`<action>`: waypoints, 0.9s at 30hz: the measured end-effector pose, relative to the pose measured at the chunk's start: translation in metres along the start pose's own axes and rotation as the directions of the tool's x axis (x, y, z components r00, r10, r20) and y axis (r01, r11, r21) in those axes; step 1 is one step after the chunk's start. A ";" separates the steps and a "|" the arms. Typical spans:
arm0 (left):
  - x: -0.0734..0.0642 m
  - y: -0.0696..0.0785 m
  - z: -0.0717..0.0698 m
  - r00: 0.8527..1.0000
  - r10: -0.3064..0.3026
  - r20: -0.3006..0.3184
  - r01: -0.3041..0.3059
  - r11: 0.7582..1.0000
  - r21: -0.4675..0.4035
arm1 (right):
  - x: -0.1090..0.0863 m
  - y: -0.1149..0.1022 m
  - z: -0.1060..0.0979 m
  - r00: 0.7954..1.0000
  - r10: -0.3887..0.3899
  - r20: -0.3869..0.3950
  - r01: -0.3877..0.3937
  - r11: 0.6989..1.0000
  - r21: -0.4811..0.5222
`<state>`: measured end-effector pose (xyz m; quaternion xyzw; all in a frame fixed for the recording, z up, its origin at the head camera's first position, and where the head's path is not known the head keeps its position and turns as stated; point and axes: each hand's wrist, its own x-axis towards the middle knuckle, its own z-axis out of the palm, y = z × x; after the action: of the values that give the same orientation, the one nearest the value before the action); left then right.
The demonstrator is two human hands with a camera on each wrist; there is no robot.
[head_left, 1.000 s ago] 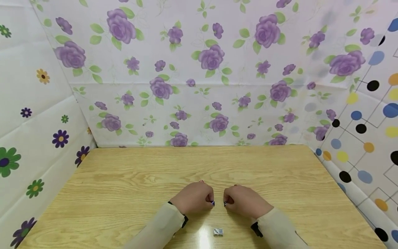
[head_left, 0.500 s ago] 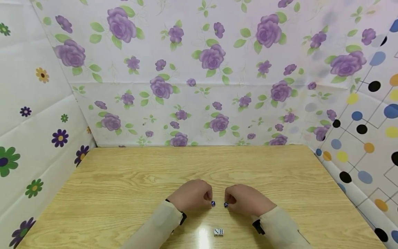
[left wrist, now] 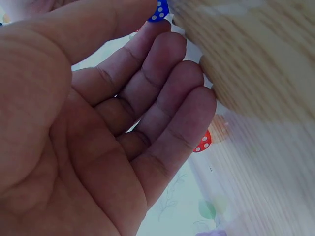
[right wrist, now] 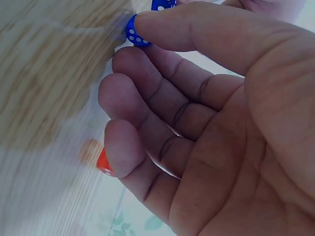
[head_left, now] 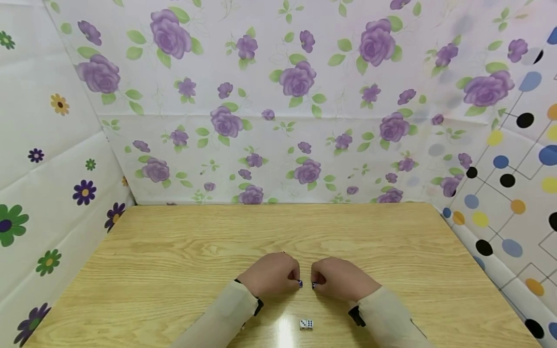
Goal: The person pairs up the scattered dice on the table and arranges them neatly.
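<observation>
In the head view my left hand (head_left: 273, 274) pinches a small blue die (head_left: 300, 284) with white pips, down at the table. The left wrist view has that blue die (left wrist: 158, 11) between thumb and index fingertip, the other fingers bent in a row. Facing it, my right hand (head_left: 345, 279) pinches a second blue die (head_left: 314, 285) by thumb and index finger; this die (right wrist: 135, 33) is partly covered by the thumb in the right wrist view. A narrow gap separates the two blue dice.
Two white dice (head_left: 306, 324) sit side by side on the wooden table (head_left: 174, 251), nearer the body. Beyond the fingers, a red die (left wrist: 203, 142) shows in the left wrist view and a red die (right wrist: 104, 163) in the right. Patterned cloth (head_left: 278, 145) rises behind the table.
Half a second ago the thumbs and fingers sat looser beside the blue dice. Now both hands pinch them, and the two dice have come closer together. The white dice stay put.
</observation>
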<state>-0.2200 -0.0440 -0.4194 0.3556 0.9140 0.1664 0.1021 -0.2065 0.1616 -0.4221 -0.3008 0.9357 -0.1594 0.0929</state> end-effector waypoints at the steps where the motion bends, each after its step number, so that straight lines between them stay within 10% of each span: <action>1: 0.000 0.000 0.000 1.000 0.002 0.002 -0.002 1.000 0.000 | 0.001 0.000 0.000 1.000 0.001 0.001 -0.001 1.000 0.000; 27: 0.002 0.000 0.003 1.000 0.010 -0.003 -0.010 1.000 0.002 | 0.002 -0.007 0.000 1.000 -0.003 -0.013 0.003 1.000 0.008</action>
<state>-0.2209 -0.0416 -0.4223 0.3600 0.9125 0.1667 0.0996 -0.2044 0.1553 -0.4198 -0.3006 0.9352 -0.1653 0.0876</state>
